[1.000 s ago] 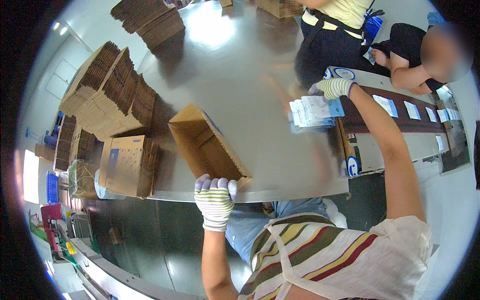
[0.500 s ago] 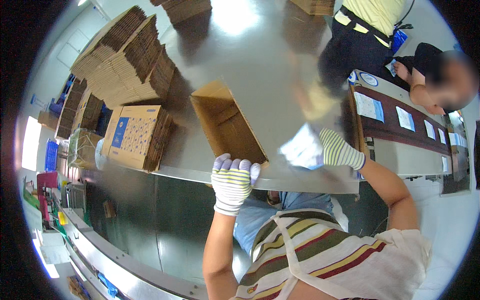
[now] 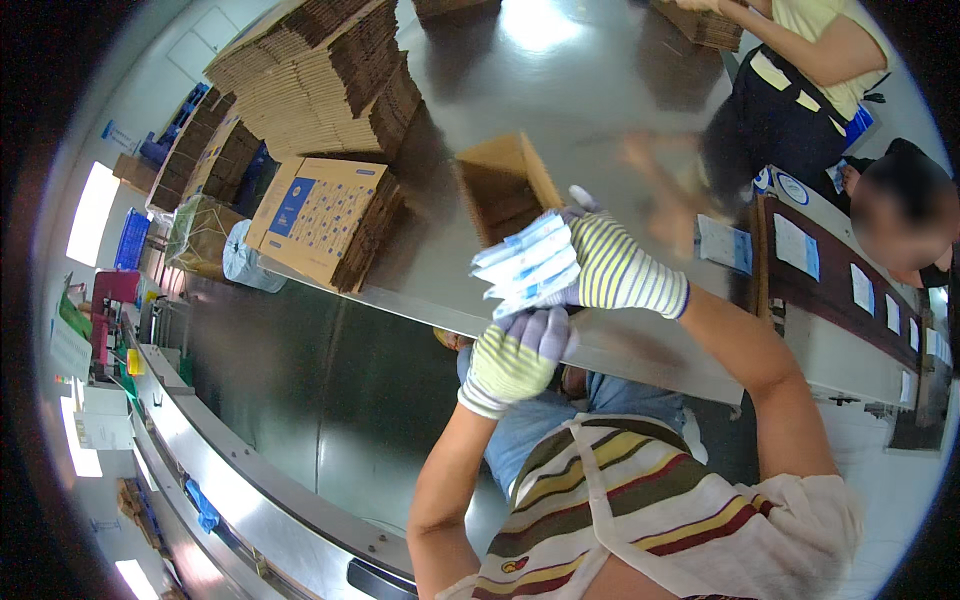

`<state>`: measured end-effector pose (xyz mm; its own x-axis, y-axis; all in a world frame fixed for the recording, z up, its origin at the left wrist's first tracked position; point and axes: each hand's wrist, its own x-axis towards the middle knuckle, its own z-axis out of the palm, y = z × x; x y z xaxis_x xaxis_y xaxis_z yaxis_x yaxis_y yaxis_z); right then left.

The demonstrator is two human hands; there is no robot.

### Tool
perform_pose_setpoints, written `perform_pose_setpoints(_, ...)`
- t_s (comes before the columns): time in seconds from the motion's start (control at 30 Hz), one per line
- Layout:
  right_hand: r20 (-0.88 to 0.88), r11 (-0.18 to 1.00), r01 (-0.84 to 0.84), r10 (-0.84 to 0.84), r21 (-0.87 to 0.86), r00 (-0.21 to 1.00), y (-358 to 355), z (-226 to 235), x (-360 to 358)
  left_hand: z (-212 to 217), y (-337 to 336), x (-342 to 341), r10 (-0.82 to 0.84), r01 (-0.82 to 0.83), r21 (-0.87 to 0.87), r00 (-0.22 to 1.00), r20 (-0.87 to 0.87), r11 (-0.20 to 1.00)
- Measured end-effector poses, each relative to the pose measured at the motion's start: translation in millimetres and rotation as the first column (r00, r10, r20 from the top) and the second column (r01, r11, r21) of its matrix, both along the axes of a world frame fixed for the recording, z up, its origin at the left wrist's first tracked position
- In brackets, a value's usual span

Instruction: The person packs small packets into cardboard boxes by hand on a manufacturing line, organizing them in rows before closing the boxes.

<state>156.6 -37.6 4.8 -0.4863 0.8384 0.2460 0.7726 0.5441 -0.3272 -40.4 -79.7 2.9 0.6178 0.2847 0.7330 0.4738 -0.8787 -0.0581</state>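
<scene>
My right hand (image 3: 622, 262), in a striped knit glove, grips a fanned stack of white-and-blue flat packets (image 3: 527, 262). The stack is held over the near end of an open brown cardboard box (image 3: 505, 185) lying on the metal table. Just below the packets is my gloved left hand (image 3: 517, 358), its fingers curled at the table's near edge. Whether those fingers hold the box rim or the packets cannot be seen. The near end of the box is hidden behind my hands and the packets.
Tall stacks of flattened cartons (image 3: 320, 85) and a printed carton pile (image 3: 325, 215) stand left on the metal table (image 3: 440, 290). At right, a dark conveyor belt (image 3: 843, 262) carries packets. One loose packet (image 3: 724, 245) lies beside it. Two people are near the belt; a blurred arm reaches across.
The view has shifted, so the table sits higher and further right. My right hand has brought the packets left to the box. My left hand has come close beside them.
</scene>
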Motion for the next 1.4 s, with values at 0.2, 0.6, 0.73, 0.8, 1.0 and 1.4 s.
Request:
perform_pose_setpoints(0.2, 0.355, 0.981, 0.148, -0.096, -0.123, 0.93, -6.3, 18.5, 5.4, 89.9, 66.3, 35.0, 0.111, -0.031, -0.61, 0.989, 0.095, 0.792)
perform_pose_setpoints(0.6, 0.289, 0.979, -0.022, -0.038, 0.201, 0.956, -70.8, 27.1, 5.1, 1.3, 137.9, 81.1, -0.468, -0.533, -0.552, 0.298, -0.832, 0.642)
perform_pose_setpoints(0.73, -0.035, 0.958, 0.199, -0.196, 0.208, 0.98, -64.9, -6.4, -13.5, 4.0, 134.2, 62.2, -0.47, -0.545, -0.587, 0.354, -0.808, 0.599)
perform_pose_setpoints(0.8, 0.104, 0.963, 0.007, -0.036, 0.268, 0.994, -64.0, 6.8, -6.0, 11.0, 125.9, 50.0, -0.442, -0.515, -0.607, 0.417, -0.794, 0.604)
perform_pose_setpoints(1.0, -0.319, 0.965, 0.145, -0.07, 0.218, 0.945, -73.2, -1.0, 15.1, 36.3, 74.2, 56.2, -0.485, -0.203, -0.773, 0.675, -0.555, 0.601)
perform_pose_setpoints(1.4, -0.077, 0.807, 0.565, -0.583, -0.174, 0.809, -85.9, -11.6, 205.2, 20.6, 57.2, 59.9, -0.234, -0.235, -0.569, 0.741, -0.629, 0.788)
